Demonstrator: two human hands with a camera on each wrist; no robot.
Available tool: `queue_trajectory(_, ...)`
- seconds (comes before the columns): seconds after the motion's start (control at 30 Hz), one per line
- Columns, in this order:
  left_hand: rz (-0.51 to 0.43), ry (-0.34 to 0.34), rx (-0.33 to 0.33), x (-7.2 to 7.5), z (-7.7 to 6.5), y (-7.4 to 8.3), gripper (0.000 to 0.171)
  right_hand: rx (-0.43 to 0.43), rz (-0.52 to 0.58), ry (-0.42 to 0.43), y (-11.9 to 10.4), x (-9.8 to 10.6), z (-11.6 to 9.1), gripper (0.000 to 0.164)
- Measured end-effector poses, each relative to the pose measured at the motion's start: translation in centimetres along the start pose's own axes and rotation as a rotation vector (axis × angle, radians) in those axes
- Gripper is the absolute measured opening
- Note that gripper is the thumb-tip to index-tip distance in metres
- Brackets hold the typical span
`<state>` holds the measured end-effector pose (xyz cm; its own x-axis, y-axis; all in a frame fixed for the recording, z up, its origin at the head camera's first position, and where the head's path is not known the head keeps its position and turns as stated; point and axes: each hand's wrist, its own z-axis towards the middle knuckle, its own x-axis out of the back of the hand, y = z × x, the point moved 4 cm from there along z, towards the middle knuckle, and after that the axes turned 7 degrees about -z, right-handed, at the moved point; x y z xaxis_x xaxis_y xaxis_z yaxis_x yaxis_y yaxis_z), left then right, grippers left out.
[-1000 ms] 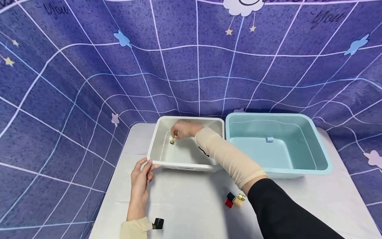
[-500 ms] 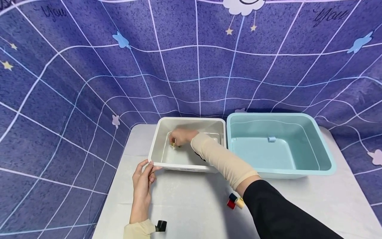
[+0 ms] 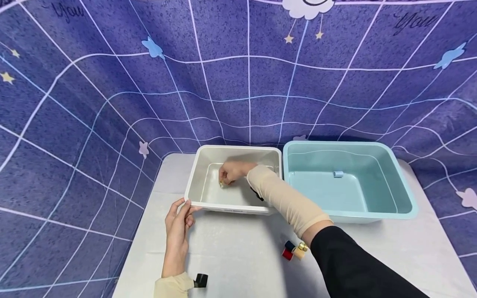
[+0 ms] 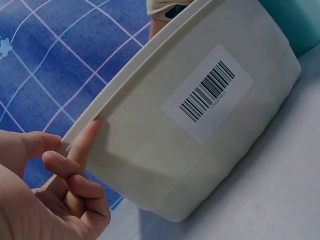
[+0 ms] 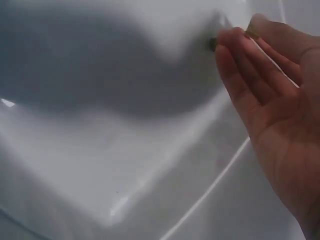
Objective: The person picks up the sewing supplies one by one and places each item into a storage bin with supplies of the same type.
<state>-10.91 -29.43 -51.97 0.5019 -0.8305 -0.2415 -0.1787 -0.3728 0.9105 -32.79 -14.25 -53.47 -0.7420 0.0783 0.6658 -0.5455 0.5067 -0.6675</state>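
Observation:
My right hand (image 3: 232,171) reaches down inside the white bin (image 3: 231,207), low over its floor. It pinches a small gold-coloured piece (image 5: 251,32) between thumb and fingertips. A second dark gold piece (image 5: 212,44) shows just past the fingertips in the right wrist view, partly hidden and blurred. At the bin's near left corner, my left hand (image 3: 178,225) holds the rim, thumb on top and a finger under the lip. That hand (image 4: 65,185) appears beside the bin's outer wall with its barcode label (image 4: 206,95) in the left wrist view.
A light blue bin (image 3: 324,192) stands right beside the white one, with a small pale blue cylinder (image 3: 338,174) on its floor. On the white table (image 3: 231,248), a red cylinder (image 3: 287,254), a dark blue one, a yellow one and a gold piece (image 3: 303,246) lie near my right sleeve. A patterned curtain hangs behind.
My right hand went down toward the bin's floor, then shifted slightly right. The gold piece seen below it a second ago is now mostly covered by the fingers. My left hand stays on the rim.

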Motion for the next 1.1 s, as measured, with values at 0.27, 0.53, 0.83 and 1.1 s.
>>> queue_trajectory(0.27,0.003,0.001,-0.001,0.0,0.0,-0.1,0.031,-0.007,-0.041,0.041,0.5,0.4,-0.3,0.021)
queue_trajectory(0.53,0.002,0.0,-0.005,0.1,0.0,-0.1,0.029,-0.011,-0.159,0.058,1.1,0.5,-0.5,0.011)
queue_trajectory(0.83,0.009,0.004,-0.009,0.1,0.0,-0.2,0.024,0.005,-0.276,0.03,0.7,-0.3,-0.1,0.014)
queue_trajectory(1.1,0.002,0.002,-0.017,0.0,0.1,-0.3,0.031,0.023,-0.425,0.018,-0.1,-0.5,-0.1,0.017)
